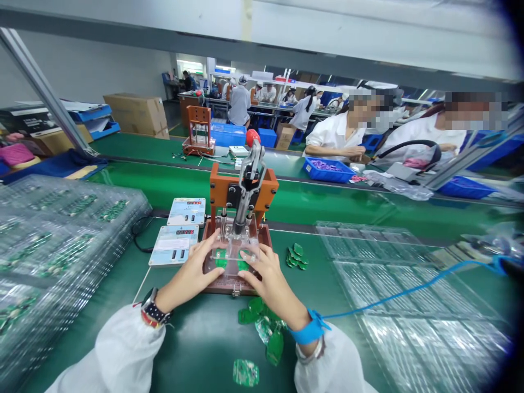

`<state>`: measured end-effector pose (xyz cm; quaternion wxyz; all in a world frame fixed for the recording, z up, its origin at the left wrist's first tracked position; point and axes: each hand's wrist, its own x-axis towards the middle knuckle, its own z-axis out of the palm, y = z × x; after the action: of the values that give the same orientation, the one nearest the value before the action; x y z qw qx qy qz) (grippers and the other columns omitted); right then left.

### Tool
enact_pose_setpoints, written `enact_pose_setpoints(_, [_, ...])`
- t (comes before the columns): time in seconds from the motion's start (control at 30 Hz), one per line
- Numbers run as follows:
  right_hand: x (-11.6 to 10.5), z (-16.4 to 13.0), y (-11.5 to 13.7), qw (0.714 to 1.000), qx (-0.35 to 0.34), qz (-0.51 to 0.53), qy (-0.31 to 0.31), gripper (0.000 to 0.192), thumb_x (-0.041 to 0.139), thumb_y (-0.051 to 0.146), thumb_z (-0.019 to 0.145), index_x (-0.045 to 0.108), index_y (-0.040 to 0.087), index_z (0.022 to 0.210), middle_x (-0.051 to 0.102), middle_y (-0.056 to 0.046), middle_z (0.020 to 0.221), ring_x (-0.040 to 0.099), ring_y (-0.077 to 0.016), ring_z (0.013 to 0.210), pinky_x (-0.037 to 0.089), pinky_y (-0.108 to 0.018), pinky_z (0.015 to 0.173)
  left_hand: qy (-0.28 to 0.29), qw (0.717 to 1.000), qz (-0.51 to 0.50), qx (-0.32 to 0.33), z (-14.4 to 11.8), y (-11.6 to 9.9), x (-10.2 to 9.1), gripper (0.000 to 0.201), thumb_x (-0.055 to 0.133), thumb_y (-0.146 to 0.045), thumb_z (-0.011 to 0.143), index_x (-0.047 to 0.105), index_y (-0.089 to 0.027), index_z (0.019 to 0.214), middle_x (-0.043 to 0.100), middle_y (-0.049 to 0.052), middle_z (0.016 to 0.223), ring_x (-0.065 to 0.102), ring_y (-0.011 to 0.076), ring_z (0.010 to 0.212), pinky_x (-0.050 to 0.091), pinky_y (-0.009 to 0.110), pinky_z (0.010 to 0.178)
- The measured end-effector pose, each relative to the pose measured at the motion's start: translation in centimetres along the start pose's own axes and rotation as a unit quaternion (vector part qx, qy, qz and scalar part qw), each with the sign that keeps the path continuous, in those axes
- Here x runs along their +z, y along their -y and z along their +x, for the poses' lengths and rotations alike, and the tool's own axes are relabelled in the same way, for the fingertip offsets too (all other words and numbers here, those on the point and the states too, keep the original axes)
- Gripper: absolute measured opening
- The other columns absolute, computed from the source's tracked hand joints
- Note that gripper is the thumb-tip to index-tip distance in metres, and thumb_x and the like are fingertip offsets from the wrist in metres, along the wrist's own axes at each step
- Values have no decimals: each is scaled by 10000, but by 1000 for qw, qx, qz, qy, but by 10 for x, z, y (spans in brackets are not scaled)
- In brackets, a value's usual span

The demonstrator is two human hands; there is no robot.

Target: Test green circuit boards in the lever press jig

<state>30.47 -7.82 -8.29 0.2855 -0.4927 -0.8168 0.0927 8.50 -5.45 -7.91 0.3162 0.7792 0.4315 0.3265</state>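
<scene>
An orange-and-brown press fixture (244, 191) with a red-knobbed toggle clamp (249, 180) stands before me. Under its clear plate (233, 250) lie a left circuit board (221, 258) and a right circuit board (242, 265), both green. My left hand (198, 267) is open at the fixture's left side, fingers spread, its thumb by the left board's near edge. My right hand (264, 273) has thumb and fingertips closed about the right board. A loose pile of green circuit boards (262, 319) lies beside my right wrist, with a single circuit board (246, 373) nearer me.
Two counter boxes (174, 245) with red digits sit left of the fixture. A small stack of boards (297, 256) lies right. Clear trays (409, 305) cover the right side; filled trays (61, 234) stand left. A blue wrist-strap cord (393, 297) runs right. Co-workers (339, 128) sit beyond.
</scene>
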Motion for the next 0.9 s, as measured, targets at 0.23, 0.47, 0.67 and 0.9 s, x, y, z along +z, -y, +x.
enact_pose_setpoints(0.23, [-11,5,-1,998,38,39,43,337,646,327,824,623,255,1153,501,-93,1344,389,-282,1269,387,-523,1003,34,999,-12,11,2,5,-1,735,562,-251,847,188,-266,1480,493,78,1366,385,276,1293,233,477,1112])
enact_pose_setpoints(0.47, [-14,11,-4,992,68,91,55,427,713,307,762,607,264,1173,508,-94,1314,407,-281,1258,387,-524,1009,4,999,31,-7,-1,5,4,762,589,-268,846,169,-313,1481,495,62,1347,338,286,1307,273,502,1092])
enact_pose_setpoints(0.67, [-15,10,-4,992,85,69,61,427,726,312,742,600,256,1146,506,-92,1301,409,-294,1243,406,-505,995,-1,999,46,-17,-4,9,5,778,613,-289,839,173,-347,1478,498,46,1348,352,282,1294,323,481,1074])
enact_pose_setpoints(0.9, [-23,13,3,987,115,66,94,390,720,288,755,578,302,1118,505,-52,1284,415,-288,1213,428,-500,972,-11,997,71,-20,-9,12,4,694,565,-298,875,213,-351,1471,394,60,1431,342,299,1300,356,478,1052])
